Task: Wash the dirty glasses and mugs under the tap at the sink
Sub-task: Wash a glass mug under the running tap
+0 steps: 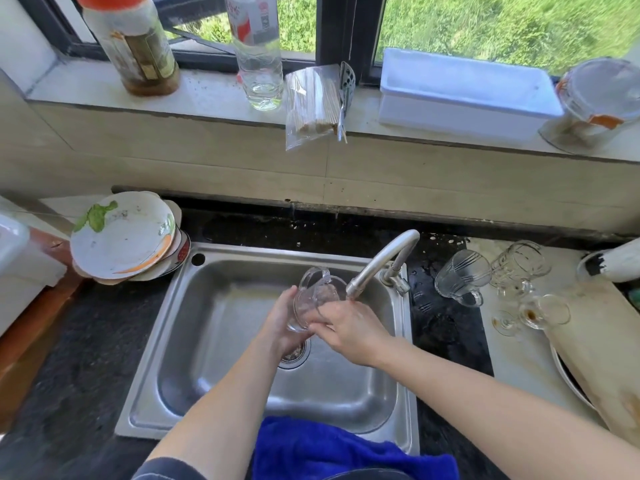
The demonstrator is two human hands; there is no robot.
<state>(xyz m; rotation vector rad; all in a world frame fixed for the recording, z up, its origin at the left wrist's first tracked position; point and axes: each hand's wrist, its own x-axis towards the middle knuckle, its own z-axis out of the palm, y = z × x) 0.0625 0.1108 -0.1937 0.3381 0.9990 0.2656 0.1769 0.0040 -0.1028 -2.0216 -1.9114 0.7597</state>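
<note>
1. Looking straight down into a steel sink (207, 252) set in a dark countertop (86, 358).
2. Holding a glass mug (317, 292) over the basin with both hands, tipped on its side, handle up top, right next to the spout of the tap (382, 258).
3. Gripping the mug's base end with the left hand (282, 323), fingers curled round the glass.
4. Holding the near wall with the right hand (351, 332), fingers bent onto the glass. Can't make out whether any reach inside.
5. Honestly can't tell if water is running.
6. Spotting the drain strainer (294, 356) just below the hands, partly hidden by the left wrist.
7. Seeing more glassware on the pale counter right of the sink: a ribbed mug (462, 277) on its side nearest the tap, a second clear mug (519, 265) just beside that, and a stemmed glass (545, 311) lying down with brown dregs inside.
8. Also noticing a worn wooden board (595, 341) near the right edge, lying across a round dish.
9. Over at the sink's back left corner, seeing a stack of dirty plates (121, 233), with a green scrap on the top one.
10. Got a blue cloth (329, 452) draped over the sink's front rim.
11. Up on the window sill (207, 91), counting an orange-capped bottle (135, 46), a clear bottle (258, 46), a bag of wooden sticks (311, 102), a white tray (464, 88) and a clear lidded tub (602, 95).
</note>
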